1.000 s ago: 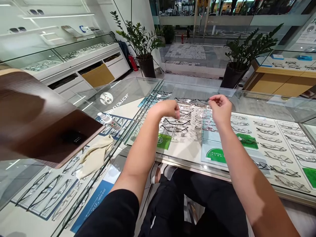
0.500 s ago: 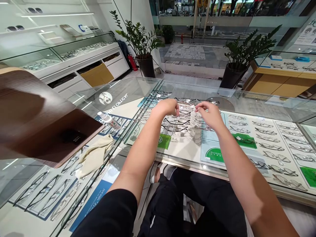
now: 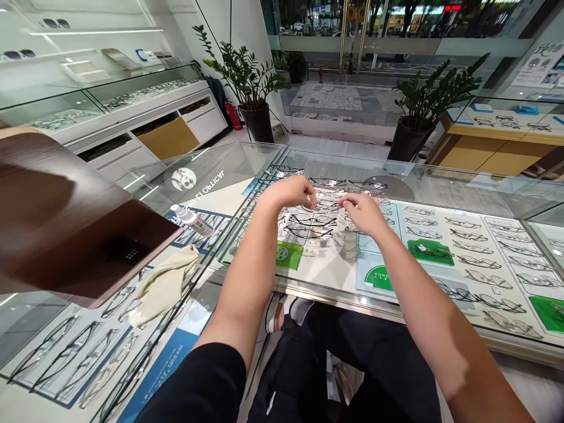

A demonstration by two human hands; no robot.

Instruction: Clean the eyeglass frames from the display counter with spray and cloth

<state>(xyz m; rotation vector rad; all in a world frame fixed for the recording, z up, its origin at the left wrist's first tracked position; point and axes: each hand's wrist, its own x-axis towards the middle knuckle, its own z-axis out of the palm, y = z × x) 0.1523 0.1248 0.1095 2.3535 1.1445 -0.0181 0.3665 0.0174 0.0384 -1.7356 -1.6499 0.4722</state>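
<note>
Both of my hands are over a glass display case [image 3: 317,288] with rows of eyeglasses inside. My left hand [image 3: 296,192] is bent at the wrist, its fingers curled down beside a pair of glasses in the middle rows. My right hand [image 3: 362,211] has thumb and fingers pinched together at the right end of the same rows. What either hand holds is too small to make out against the frames behind. Dark-framed glasses [image 3: 311,232] lie just below my left hand, above a green card [image 3: 289,255].
At the left, a brown wooden board [image 3: 88,217] juts over the counter, near a white spray bottle [image 3: 191,220] and a cream cloth [image 3: 165,285]. Potted plants [image 3: 258,120] [image 3: 405,138] stand beyond the case. More glasses rows [image 3: 476,247] lie at the right.
My right hand has shifted slightly left, closer to my left hand. My left hand stays bent over the glasses. The whole view has moved a little.
</note>
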